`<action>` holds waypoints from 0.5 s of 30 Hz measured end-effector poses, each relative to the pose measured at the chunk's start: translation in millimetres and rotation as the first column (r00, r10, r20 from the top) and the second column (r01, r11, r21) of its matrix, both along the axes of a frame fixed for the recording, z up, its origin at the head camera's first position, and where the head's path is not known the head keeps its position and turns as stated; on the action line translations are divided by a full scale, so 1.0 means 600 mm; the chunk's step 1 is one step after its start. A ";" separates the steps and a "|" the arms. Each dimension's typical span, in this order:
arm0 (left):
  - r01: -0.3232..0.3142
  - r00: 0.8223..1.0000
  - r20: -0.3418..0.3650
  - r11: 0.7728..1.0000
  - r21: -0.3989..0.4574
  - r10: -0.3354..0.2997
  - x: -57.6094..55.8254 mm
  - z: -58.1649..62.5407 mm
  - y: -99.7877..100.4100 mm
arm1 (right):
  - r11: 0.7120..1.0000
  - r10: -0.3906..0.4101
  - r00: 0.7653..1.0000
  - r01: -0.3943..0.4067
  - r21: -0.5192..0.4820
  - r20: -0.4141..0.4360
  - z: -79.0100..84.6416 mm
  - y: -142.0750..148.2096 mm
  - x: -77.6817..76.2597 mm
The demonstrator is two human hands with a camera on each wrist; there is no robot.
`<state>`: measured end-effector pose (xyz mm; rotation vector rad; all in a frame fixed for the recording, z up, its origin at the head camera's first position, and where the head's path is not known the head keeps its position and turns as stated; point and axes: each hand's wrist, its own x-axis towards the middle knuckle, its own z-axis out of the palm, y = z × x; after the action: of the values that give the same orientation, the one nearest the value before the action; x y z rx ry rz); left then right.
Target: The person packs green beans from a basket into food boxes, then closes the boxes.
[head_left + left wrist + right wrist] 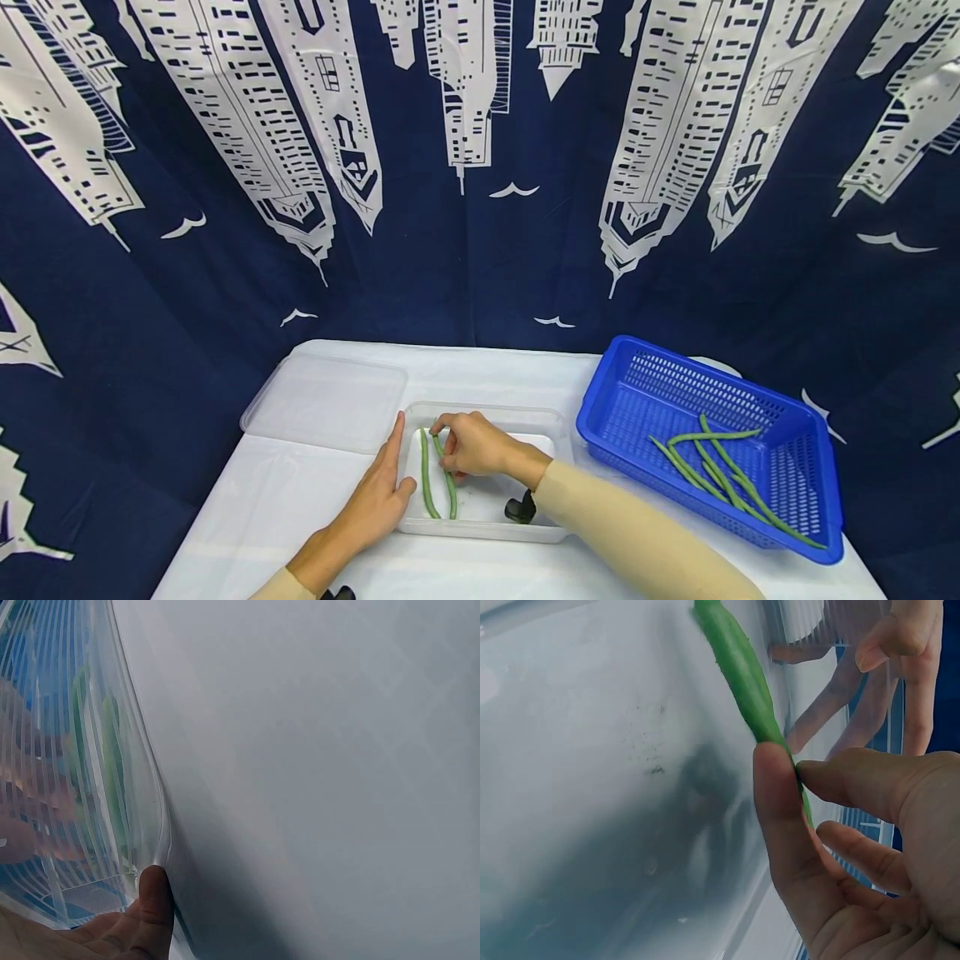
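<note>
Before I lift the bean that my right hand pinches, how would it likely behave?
The pinched bean looks fairly stiff, as it curves only gently. It is probably light, being so slim. Its rounded sides might let it roll if pushed.

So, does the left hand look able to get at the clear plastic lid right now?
Probably yes. The left hand rests against the side of the container with its fingers straight, and the lid lies close by, nothing visible on it or in between.
</note>
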<state>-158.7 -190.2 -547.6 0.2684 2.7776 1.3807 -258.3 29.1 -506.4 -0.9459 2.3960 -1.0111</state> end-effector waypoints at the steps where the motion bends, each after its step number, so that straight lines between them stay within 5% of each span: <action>1: -0.001 1.000 0.001 1.000 0.001 0.001 0.000 0.000 0.000 | 1.000 -0.006 1.000 0.006 0.001 0.008 -0.001 -0.002 0.000; 15: -0.011 1.000 0.012 1.000 -0.010 0.012 0.002 0.002 0.002 | 1.000 -0.025 0.999 0.025 0.006 -0.026 0.015 0.012 0.003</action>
<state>-157.7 -189.2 -546.5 0.2437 2.7799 1.3666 -256.7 36.3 -497.1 -0.9340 2.4367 -1.0050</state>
